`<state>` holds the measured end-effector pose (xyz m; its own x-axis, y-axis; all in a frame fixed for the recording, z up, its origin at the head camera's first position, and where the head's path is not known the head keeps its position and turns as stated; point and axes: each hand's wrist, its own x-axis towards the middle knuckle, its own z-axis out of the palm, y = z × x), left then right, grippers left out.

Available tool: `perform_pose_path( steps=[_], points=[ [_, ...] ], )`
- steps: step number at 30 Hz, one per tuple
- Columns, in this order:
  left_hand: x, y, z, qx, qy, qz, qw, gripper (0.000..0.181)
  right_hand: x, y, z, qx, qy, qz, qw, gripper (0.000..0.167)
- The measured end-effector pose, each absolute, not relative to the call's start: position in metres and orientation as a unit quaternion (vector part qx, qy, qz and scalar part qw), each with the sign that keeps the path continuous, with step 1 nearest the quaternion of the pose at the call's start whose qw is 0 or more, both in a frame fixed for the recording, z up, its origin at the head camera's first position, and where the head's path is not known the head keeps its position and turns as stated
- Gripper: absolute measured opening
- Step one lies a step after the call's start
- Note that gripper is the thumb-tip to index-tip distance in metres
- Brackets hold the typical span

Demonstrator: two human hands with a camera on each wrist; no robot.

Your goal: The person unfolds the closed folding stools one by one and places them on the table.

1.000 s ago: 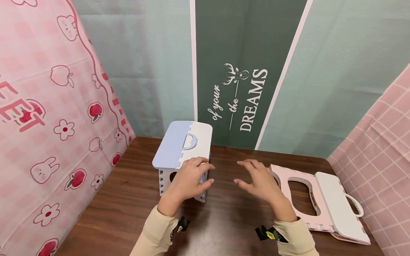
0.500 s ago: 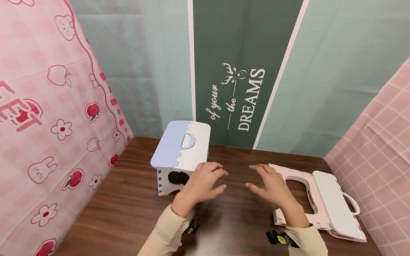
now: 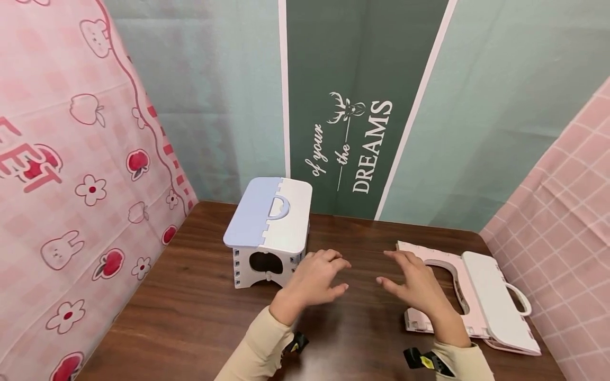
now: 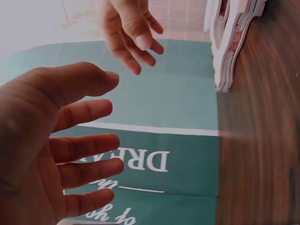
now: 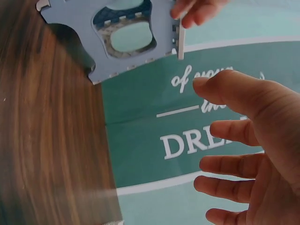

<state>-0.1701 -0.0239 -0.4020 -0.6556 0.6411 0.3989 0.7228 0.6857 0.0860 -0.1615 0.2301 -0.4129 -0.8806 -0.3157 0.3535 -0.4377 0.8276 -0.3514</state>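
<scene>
My left hand (image 3: 314,280) hovers over the table, palm facing inward and fingers loosely spread, holding nothing. Just behind it, to the left, a blue-and-white folding step stool (image 3: 288,214) stands unfolded, its loop handle lying on the top panel. Facing the left hand across a gap is my right hand (image 3: 416,283), also with relaxed fingers and nothing in them. Close by on its right, a pink-and-white folding stool (image 3: 498,301) lies folded flat, and the right hand and forearm cover part of it. The right wrist view shows the blue stool's side (image 5: 84,18) with its oval opening.
The dark wooden table (image 3: 190,317) carries both stools. Behind it hangs a green cloth (image 3: 324,63) with white lettering. A pink printed cloth (image 3: 95,148) borders the left side, and a pink checked cloth (image 3: 567,201) the right.
Both hands have shifted right and slightly toward the body. The left hand has come away from in front of the blue stool, showing more of its front side. Both stools stay put.
</scene>
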Motion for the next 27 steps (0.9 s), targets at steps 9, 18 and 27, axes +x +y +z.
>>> perform_pose_path(
  steps=[9, 18, 27],
  points=[
    [-0.171, -0.011, -0.414, -0.369, -0.91, -0.119, 0.145, 0.033, -0.157, 0.249, -0.425, 0.16, -0.959, 0.206, 0.108, 0.06],
    [-0.175, -0.002, -0.433, -0.391, -0.895, -0.13, 0.17, 0.031, -0.153, 0.26, -0.434, 0.148, -0.963, 0.198, 0.104, 0.06],
    [-0.175, 0.011, -0.456, -0.402, -0.897, -0.121, 0.142, 0.035, -0.15, 0.268, -0.444, 0.128, -0.966, 0.204, 0.097, 0.061]
  ],
)
